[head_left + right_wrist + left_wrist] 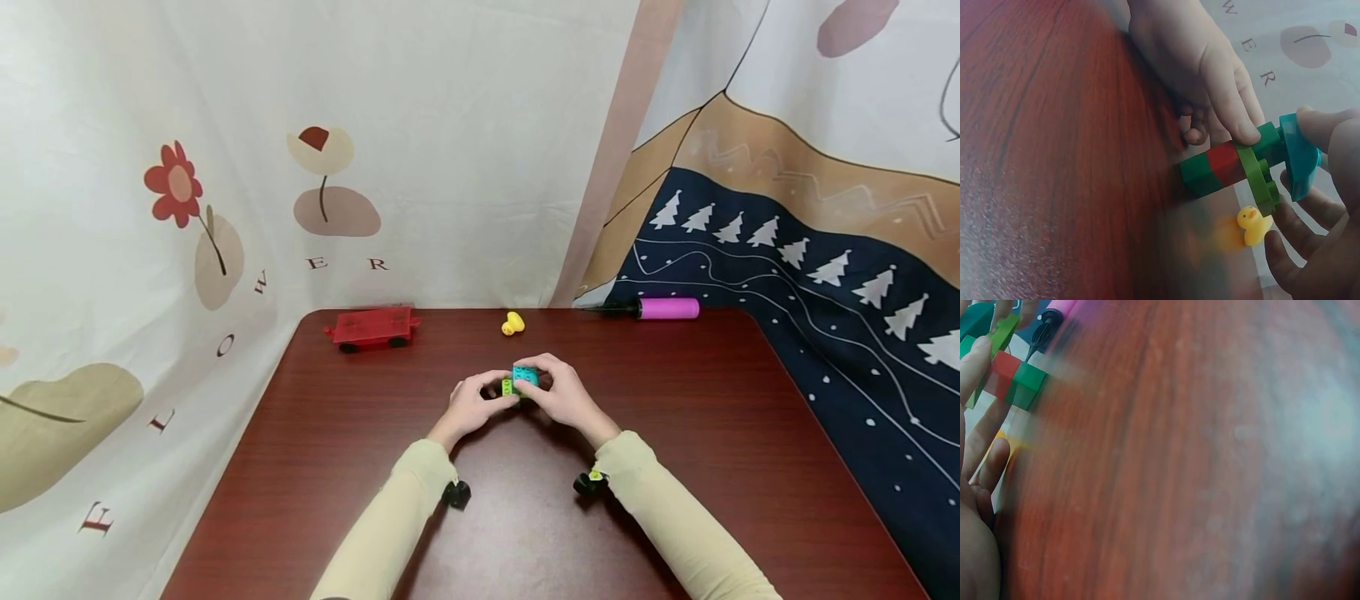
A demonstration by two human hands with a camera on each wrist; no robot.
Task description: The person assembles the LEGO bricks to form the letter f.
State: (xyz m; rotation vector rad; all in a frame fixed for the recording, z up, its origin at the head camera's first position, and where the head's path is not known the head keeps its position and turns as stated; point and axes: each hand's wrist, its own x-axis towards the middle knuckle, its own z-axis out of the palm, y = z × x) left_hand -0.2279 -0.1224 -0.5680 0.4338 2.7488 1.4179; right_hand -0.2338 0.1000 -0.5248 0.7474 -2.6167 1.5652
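Note:
Between both hands, over the middle of the table, stands a small tower of toy building bricks. Its green bottom brick (pixel 1200 176) is close to the tabletop, with a red brick (pixel 1225 164), a flat light-green brick (pixel 1256 180) and another green brick (pixel 1267 142) above. A teal brick with a curved underside (pixel 526 374) tops it. My left hand (pixel 471 407) grips the tower's side, its thumb against the green and light-green bricks. With my right hand (pixel 562 393) I pinch the teal brick between thumb and fingers. The left wrist view shows the red brick (pixel 1004 367) beside the left fingers.
Beyond the hands, a yellow rubber duck (pixel 513 323) rests near the table's far edge. A red toy wagon (pixel 372 327) with black wheels is at the back left. At the back right lies a pink-handled pump (pixel 667 308). Printed curtains (pixel 450 150) hang behind the brown table (pixel 510 533).

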